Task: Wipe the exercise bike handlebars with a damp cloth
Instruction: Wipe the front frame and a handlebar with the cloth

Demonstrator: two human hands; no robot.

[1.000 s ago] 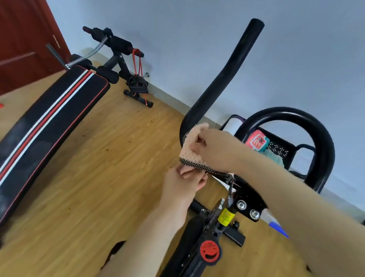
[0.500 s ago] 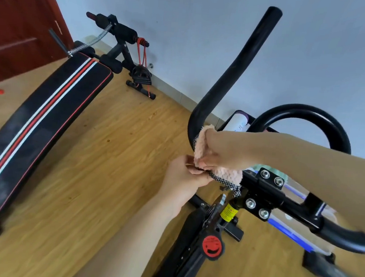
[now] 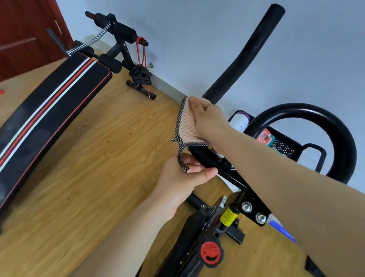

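Head view showed the job partway through, by my reading. The right hand was clamped round a peach waffle-weave cloth with dotted black-and-white trim, wrapping it over the bend of the black padded tubular handlebar. The left hand, just below the right and close to it, pinched the cloth's dangling trimmed corner between thumb and fingers, right against the underside of the bar.

So the cloth sat at the bend, low on the horn. Above the right hand the whole horn stood bare – no cloth on it – and the black round loop of the handlebar, beyond the right forearm, had nothing on it either. No wet sheen showed on any part of the bar, so I could not tell which stretches had been wiped. I judged that the upper horn and the loop were likely left to do, along with whatever bar lay out of sight to the right.

The horn's long axis ran steeply up and away from the right hand, leaning right, with its blunt end pointing toward the top of the wall. Below the hands the bar ran down and to the right, toward the black bolted clamp under the right forearm. The cloth's long edge lay along the bar, its tail hanging down into the left hand.
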